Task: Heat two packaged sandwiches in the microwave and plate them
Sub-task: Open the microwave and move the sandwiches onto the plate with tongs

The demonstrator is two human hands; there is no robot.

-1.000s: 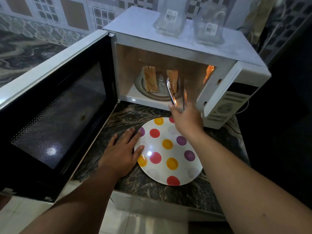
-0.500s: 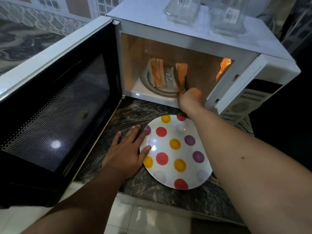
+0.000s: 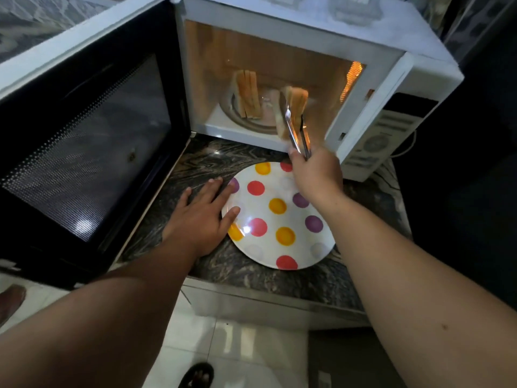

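The white microwave (image 3: 313, 32) stands with its door (image 3: 84, 152) swung wide to the left and its lamp lit. One sandwich (image 3: 247, 93) stands on edge on the glass turntable (image 3: 246, 119). My right hand (image 3: 316, 177) grips metal tongs (image 3: 298, 133), and the tongs clamp a second sandwich (image 3: 293, 107) lifted at the microwave's front opening. A white plate (image 3: 279, 217) with red, yellow and purple dots lies on the dark marble counter below. My left hand (image 3: 201, 217) lies flat, fingers straight, touching the plate's left rim.
Two clear plastic sandwich packs (image 3: 355, 7) lie on the microwave's top. The control panel (image 3: 383, 135) faces right, with a white cable behind. The counter edge (image 3: 265, 301) runs below the plate; pale floor tiles and a sandalled foot (image 3: 197, 375) lie beneath.
My right hand reached into the microwave with the tongs, clamped the right sandwich, and has drawn it back toward the opening. The left hand stayed on the plate's rim.
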